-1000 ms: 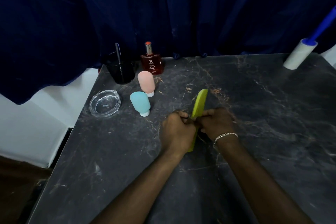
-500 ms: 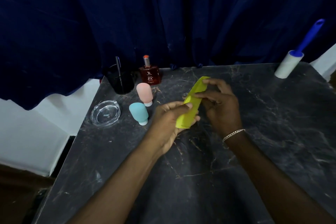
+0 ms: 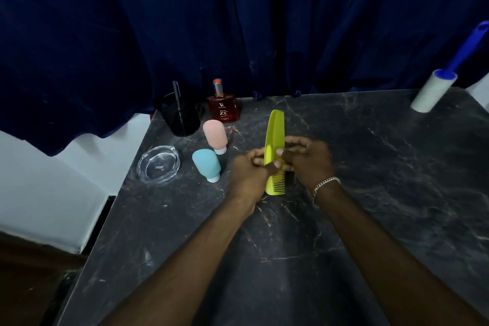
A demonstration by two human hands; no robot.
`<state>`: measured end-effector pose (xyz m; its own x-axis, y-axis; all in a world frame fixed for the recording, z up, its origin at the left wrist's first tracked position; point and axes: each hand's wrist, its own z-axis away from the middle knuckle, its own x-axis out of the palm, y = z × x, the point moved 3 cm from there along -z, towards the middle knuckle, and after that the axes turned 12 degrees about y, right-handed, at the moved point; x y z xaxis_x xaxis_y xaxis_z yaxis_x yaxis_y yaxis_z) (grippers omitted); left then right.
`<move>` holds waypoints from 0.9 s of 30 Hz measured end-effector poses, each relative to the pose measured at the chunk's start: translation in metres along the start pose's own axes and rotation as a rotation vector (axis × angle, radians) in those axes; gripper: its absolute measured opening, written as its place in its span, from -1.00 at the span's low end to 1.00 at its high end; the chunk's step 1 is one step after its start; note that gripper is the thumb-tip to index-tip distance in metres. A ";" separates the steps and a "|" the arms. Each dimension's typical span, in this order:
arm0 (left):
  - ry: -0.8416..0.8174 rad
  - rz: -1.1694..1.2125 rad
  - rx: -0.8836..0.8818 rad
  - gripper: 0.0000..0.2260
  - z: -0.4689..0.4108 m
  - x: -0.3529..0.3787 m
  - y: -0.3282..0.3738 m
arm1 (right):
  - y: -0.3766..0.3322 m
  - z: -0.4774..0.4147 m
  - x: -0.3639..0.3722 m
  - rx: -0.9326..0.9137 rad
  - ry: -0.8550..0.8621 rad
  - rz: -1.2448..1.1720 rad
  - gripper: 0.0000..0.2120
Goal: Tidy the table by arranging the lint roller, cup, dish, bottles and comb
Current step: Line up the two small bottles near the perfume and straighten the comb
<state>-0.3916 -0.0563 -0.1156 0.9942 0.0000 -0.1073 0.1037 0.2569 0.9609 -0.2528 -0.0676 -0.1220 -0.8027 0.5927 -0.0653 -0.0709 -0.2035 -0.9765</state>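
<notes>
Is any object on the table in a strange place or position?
Yes: the white lint roller with blue handle leans alone at the far right corner of the dark marble table, away from the group at the far left. Nothing looks spilled.

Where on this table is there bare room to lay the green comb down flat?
Bare marble spans the table between the right hand and the lint roller, and the near side around the forearms. The back-left corner is crowded: black cup, red bottle, pink bottle, blue bottle, glass dish.
</notes>
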 end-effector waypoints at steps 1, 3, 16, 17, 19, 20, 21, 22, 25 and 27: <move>0.024 -0.066 0.033 -0.77 -0.004 0.000 -0.001 | 0.000 -0.003 0.005 -0.003 0.007 0.033 -0.68; 0.079 -0.221 0.096 -0.76 -0.012 0.000 -0.001 | 0.002 -0.010 0.014 -0.011 0.027 0.098 -0.69; 0.224 -0.673 0.147 -0.77 -0.044 0.010 -0.007 | 0.011 -0.037 0.057 -0.194 0.089 0.434 -0.68; 0.222 -0.669 0.158 -0.78 -0.046 0.009 -0.008 | 0.011 -0.038 0.058 -0.211 0.093 0.477 -0.67; 0.201 -0.677 0.197 -0.81 -0.050 0.009 -0.010 | 0.009 -0.040 0.059 -0.239 0.103 0.582 -0.69; 0.192 -0.691 0.217 -0.81 -0.050 0.008 -0.011 | 0.008 -0.040 0.059 -0.242 0.103 0.616 -0.70; 0.182 -0.702 0.237 -0.80 -0.051 0.008 -0.012 | 0.009 -0.041 0.059 -0.247 0.102 0.636 -0.71; 0.176 -0.709 0.252 -0.79 -0.052 0.008 -0.013 | 0.009 -0.040 0.059 -0.246 0.096 0.653 -0.71; 0.183 -0.723 0.273 -0.76 -0.052 0.008 -0.014 | 0.008 -0.039 0.060 -0.250 0.073 0.662 -0.67; 0.191 -0.722 0.312 -0.73 -0.048 0.008 -0.014 | 0.007 -0.036 0.057 -0.264 0.052 0.627 -0.66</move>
<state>-0.3865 -0.0139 -0.1419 0.6602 0.1097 -0.7431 0.7492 -0.0254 0.6619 -0.2779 -0.0068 -0.1398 -0.6149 0.4633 -0.6382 0.5501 -0.3278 -0.7681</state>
